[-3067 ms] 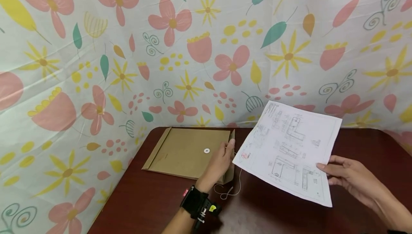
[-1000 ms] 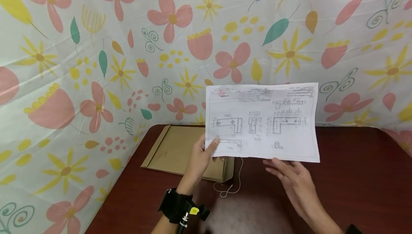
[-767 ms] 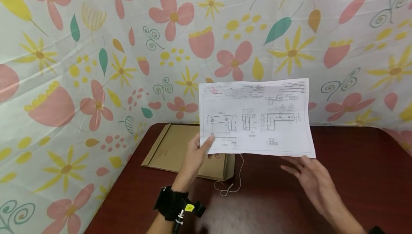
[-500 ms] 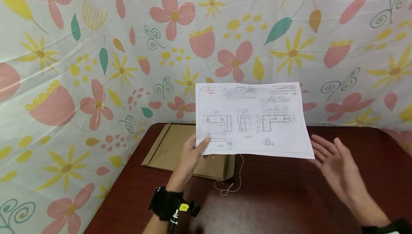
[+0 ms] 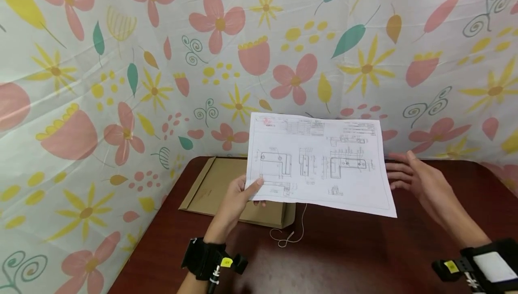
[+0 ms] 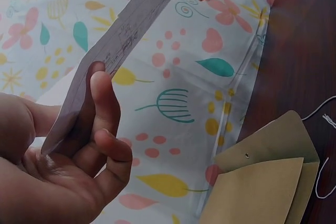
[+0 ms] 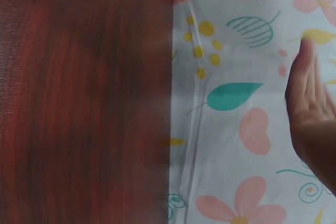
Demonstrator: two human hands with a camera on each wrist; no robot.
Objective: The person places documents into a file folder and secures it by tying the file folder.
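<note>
The left hand (image 5: 234, 197) fingers pinch the drawing sheet's (image 5: 319, 163) lower left corner; the right hand (image 5: 421, 181), fingers relaxed, hovers just beside its right edge.

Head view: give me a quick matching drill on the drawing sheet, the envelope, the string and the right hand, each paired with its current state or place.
Things:
1. drawing sheet
2. brown envelope
3. white string
4. right hand

States or places:
A. lies flat on the table, at its far left corner
B. open, fingers straight, just off the sheet's right edge
C. held up off the table, pinched at its lower left corner by the left hand
D. trails loose in a loop on the table by the envelope's flap

Pairs: 1-C, 2-A, 3-D, 4-B
</note>
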